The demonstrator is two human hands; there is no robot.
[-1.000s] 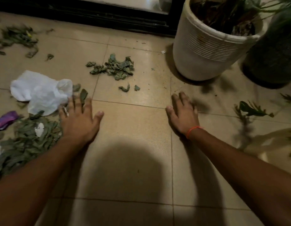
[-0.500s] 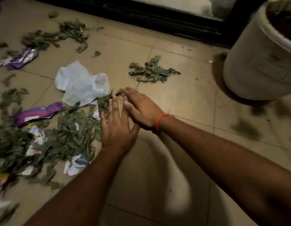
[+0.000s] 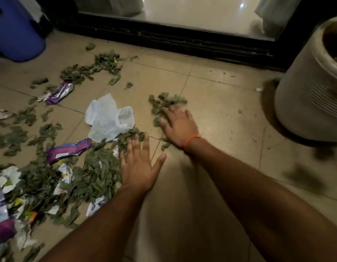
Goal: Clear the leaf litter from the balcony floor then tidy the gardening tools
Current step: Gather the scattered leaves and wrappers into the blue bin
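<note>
Dry green leaves lie scattered over the beige tiled balcony floor (image 3: 211,110). A large leaf pile (image 3: 92,174) mixed with paper scraps sits at the left. My left hand (image 3: 139,165) lies flat, fingers spread, against the pile's right edge. A smaller leaf clump (image 3: 164,101) lies further out in the middle. My right hand (image 3: 179,123), with an orange band at the wrist, rests flat on that clump's near side, blurred by motion. Another strip of leaves (image 3: 92,69) lies at the far left. No gardening tools are in view.
A crumpled white plastic bag (image 3: 107,118) lies beside the pile, with purple wrappers (image 3: 67,150) (image 3: 60,92) among the leaves. A big white plant pot (image 3: 311,95) stands at the right, a blue bin (image 3: 14,31) at the far left. The black door track (image 3: 173,40) runs behind.
My right hand has gone from beside my left hand out to the smaller leaf clump. My left hand stays at the big pile's edge. The view has shifted left.
</note>
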